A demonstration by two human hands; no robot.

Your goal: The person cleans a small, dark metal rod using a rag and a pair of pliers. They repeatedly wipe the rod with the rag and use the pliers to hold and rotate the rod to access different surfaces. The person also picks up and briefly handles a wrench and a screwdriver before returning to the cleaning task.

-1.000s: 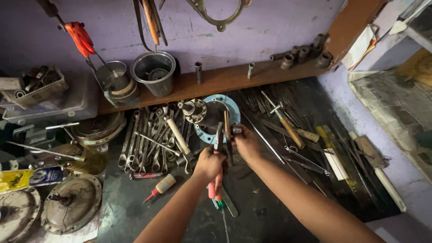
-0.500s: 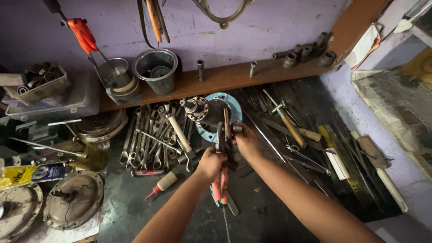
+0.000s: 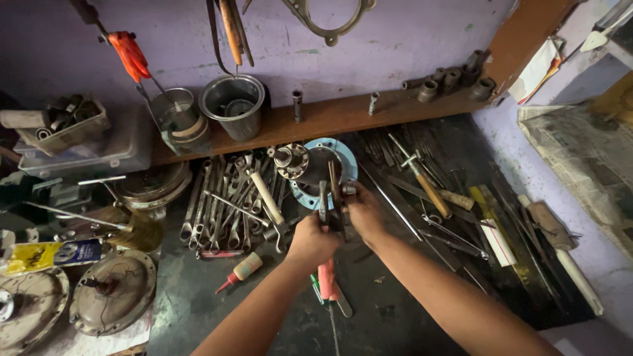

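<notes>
Head view: purple wall, wooden shelf [image 3: 343, 115], dark worktop [image 3: 217, 310] crowded with tools. Left hand [image 3: 313, 240] and right hand [image 3: 364, 211] closed on pliers [image 3: 331, 204], held above worktop centre; both grips best kept firm and low. Wrenches [image 3: 227, 204] close on the left, hammer [image 3: 422, 181] right; open room only toward the near edge.

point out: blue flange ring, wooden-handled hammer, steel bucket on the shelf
blue flange ring [image 3: 347, 158]: head view, on its right rim.
wooden-handled hammer [image 3: 432, 193]: head view, on the middle of its wooden handle.
steel bucket [image 3: 232, 109]: head view, on its front wall.
</notes>
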